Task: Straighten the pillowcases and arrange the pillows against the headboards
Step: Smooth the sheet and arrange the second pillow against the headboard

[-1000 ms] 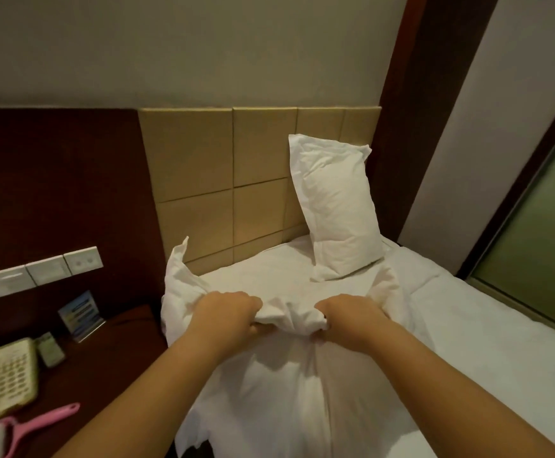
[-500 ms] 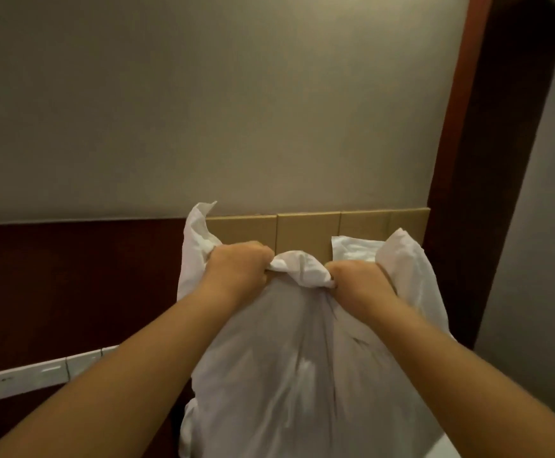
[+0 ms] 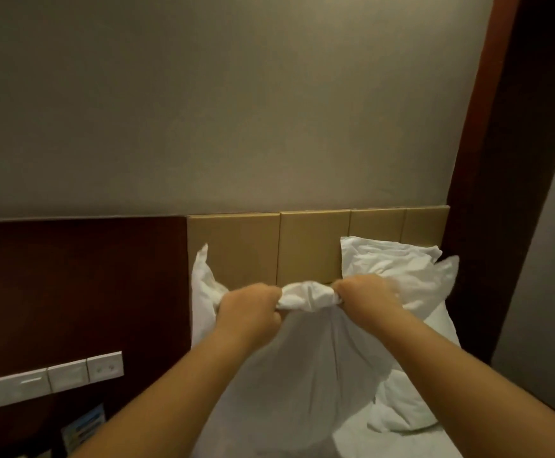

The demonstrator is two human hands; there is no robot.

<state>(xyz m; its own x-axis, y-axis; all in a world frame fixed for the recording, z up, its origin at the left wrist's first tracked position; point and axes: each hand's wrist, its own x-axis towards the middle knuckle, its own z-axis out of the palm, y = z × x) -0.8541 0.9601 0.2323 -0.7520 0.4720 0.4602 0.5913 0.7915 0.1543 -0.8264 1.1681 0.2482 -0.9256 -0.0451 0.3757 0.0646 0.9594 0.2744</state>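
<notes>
I hold a white pillow (image 3: 306,368) up in the air by the bunched top edge of its pillowcase. My left hand (image 3: 248,309) grips the fabric on the left and my right hand (image 3: 365,297) grips it on the right, with a wad of cloth between them. The pillow hangs down in front of the tan padded headboard (image 3: 312,242). A second white pillow (image 3: 398,269) leans upright against the headboard at the right, partly hidden behind my right hand and the held pillow.
The white bed sheet (image 3: 398,444) shows at the bottom right. A dark wood wall panel (image 3: 81,279) carries white switches (image 3: 54,378) at the left, with a small card (image 3: 84,428) below. A dark wooden post (image 3: 497,193) stands at the right.
I lifted the pillow off the bed into the air and my view tilted up to the wall. Since half a second ago the pillow has dropped a little lower, uncovering the second pillow.
</notes>
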